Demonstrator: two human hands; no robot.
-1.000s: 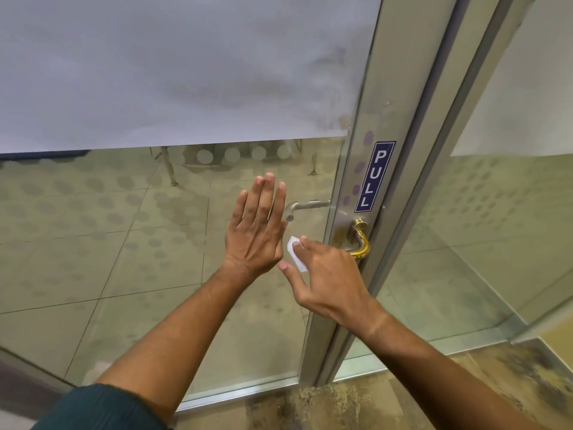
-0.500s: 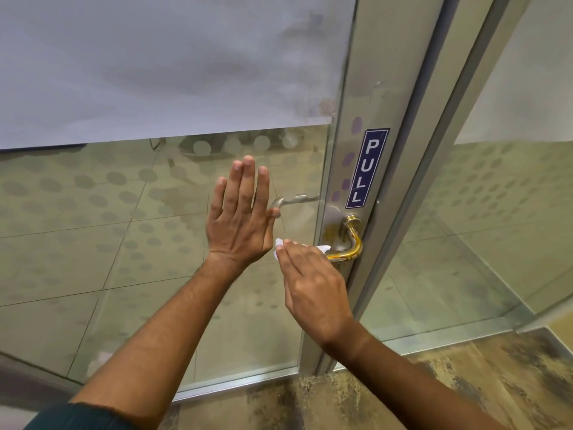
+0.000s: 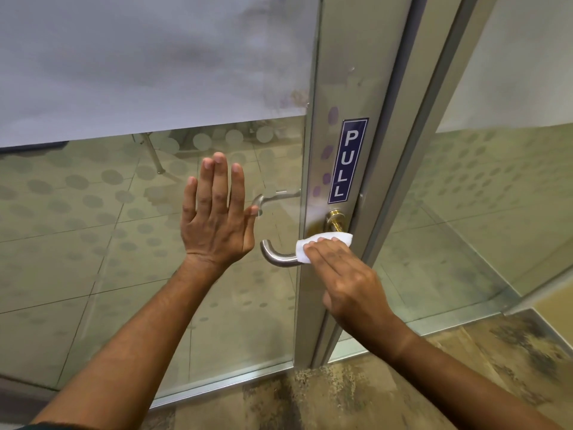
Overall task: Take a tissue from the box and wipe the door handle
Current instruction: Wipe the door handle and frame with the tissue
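A metal lever door handle sticks out to the left from a brass rose on the aluminium door frame. My right hand presses a folded white tissue onto the handle near the frame, fingers laid flat over it. My left hand lies flat against the glass door panel, fingers straight and together, just left of the handle's curved end. The tissue box is out of view.
A blue PULL sign is stuck on the frame above the handle. A second handle shows through the glass on the far side. The upper glass is frosted. A mottled stone floor lies below.
My right hand has slid the tissue along the handle toward the frame, uncovering the handle's curved left end. My left hand has stayed flat on the glass.
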